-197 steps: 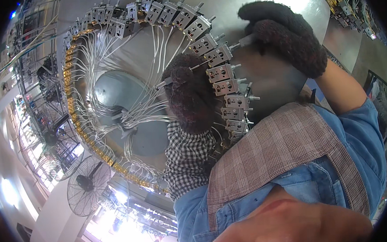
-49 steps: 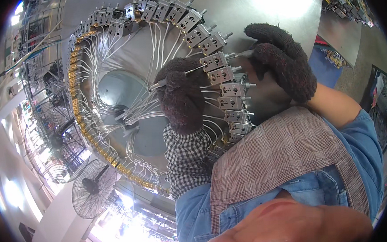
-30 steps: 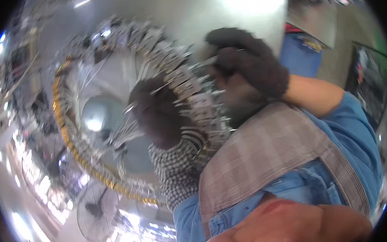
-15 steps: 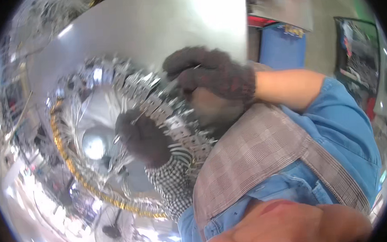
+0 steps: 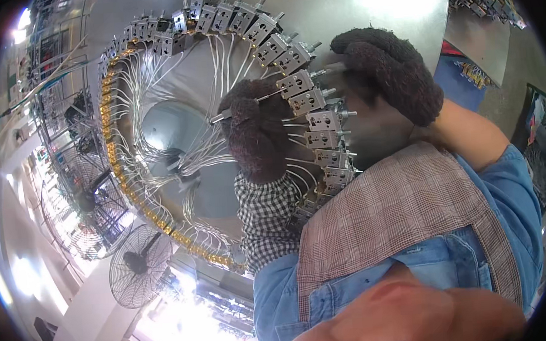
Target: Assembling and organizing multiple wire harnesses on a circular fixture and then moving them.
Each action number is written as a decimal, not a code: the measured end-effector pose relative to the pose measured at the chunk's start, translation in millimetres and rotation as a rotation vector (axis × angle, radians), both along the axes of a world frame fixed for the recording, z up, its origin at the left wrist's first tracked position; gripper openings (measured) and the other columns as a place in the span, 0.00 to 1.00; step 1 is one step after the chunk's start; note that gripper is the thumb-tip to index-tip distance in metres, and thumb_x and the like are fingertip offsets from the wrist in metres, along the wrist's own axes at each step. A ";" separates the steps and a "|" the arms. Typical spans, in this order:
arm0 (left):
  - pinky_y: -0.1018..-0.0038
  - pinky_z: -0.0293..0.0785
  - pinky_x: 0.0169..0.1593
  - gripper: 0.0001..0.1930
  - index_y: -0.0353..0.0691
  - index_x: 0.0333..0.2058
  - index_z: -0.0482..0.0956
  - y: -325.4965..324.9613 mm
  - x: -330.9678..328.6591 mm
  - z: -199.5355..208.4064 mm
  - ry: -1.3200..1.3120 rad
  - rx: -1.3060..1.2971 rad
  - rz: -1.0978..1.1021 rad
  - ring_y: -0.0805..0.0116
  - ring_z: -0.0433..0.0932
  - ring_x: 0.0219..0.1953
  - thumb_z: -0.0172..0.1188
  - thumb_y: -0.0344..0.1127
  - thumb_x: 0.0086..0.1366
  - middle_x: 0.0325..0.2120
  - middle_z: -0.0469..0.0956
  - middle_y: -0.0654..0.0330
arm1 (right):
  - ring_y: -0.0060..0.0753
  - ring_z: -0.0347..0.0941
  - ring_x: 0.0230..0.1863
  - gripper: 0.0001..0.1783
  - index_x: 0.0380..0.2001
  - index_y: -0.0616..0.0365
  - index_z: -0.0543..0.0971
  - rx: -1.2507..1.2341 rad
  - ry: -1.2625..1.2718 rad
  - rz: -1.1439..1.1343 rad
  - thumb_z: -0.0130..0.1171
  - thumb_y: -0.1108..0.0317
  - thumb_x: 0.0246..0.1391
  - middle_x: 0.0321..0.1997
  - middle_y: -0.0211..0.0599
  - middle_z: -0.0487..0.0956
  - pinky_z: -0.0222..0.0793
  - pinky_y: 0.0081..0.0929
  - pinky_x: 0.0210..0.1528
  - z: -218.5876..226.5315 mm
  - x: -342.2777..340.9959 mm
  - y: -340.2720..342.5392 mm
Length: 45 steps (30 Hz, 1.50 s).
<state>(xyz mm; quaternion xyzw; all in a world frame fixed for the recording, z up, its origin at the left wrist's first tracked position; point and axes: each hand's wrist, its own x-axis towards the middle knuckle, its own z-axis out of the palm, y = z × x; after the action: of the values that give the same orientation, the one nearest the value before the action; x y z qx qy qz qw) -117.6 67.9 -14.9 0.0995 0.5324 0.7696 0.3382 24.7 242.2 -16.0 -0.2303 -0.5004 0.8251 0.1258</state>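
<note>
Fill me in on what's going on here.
A person holds a thin tool in the gloved left hand, its tip at one metal box in a curved row. The gloved right hand holds a mostly hidden grey piece near the bolt on that box's outer side. White wires run inward from the row.

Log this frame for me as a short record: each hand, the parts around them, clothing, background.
Left hand: dark-gloved, inside the ring, closed around a slim metal tool whose shaft points at one of the metal boxes
Right hand: dark-gloved, outside the ring, fingers bent near a box's outer end; grip unclear
Ring: silvery boxes along the top and right, yellow metal pieces along the left and bottom
Wires: white, running inward
Clothing: plaid apron, blue top
Background: caged fan, lower left
</note>
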 end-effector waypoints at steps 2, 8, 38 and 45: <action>0.71 0.70 0.43 0.21 0.34 0.40 0.68 -2.4 -1.3 -1.9 -0.053 -0.015 -0.010 0.65 0.71 0.37 0.52 0.49 0.62 0.34 0.70 0.57 | 0.32 0.73 0.43 0.16 0.47 0.63 0.71 -0.029 0.008 -0.009 0.48 0.68 0.57 0.43 0.41 0.74 0.71 0.25 0.42 -2.9 2.9 0.5; 0.69 0.71 0.46 0.20 0.33 0.43 0.68 -5.4 -5.7 -5.3 -0.007 0.127 -0.149 0.63 0.72 0.40 0.56 0.44 0.60 0.37 0.71 0.54 | 0.37 0.73 0.43 0.18 0.50 0.61 0.70 0.416 0.045 0.003 0.51 0.68 0.55 0.47 0.42 0.73 0.70 0.28 0.44 -10.6 0.0 7.1; 0.70 0.71 0.38 0.20 0.34 0.41 0.69 1.2 -4.9 -1.7 0.032 0.063 -0.074 0.61 0.73 0.35 0.57 0.46 0.59 0.34 0.72 0.54 | 0.23 0.75 0.32 0.17 0.49 0.62 0.70 -0.084 -0.003 -0.025 0.50 0.67 0.57 0.41 0.38 0.75 0.69 0.15 0.23 -4.3 -4.5 5.7; 0.68 0.71 0.42 0.20 0.34 0.41 0.69 1.2 -5.1 -3.8 0.070 0.144 -0.116 0.60 0.73 0.39 0.56 0.45 0.60 0.36 0.72 0.53 | 0.25 0.75 0.32 0.19 0.51 0.62 0.68 -0.109 -0.011 0.018 0.50 0.66 0.57 0.37 0.38 0.76 0.68 0.15 0.23 -3.2 -3.6 6.8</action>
<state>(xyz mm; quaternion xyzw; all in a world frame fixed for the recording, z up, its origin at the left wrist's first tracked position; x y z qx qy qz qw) -122.8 69.1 -18.7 0.1810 0.4805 0.7811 0.3552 21.1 249.0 -19.3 -0.2366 -0.4575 0.8510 0.1028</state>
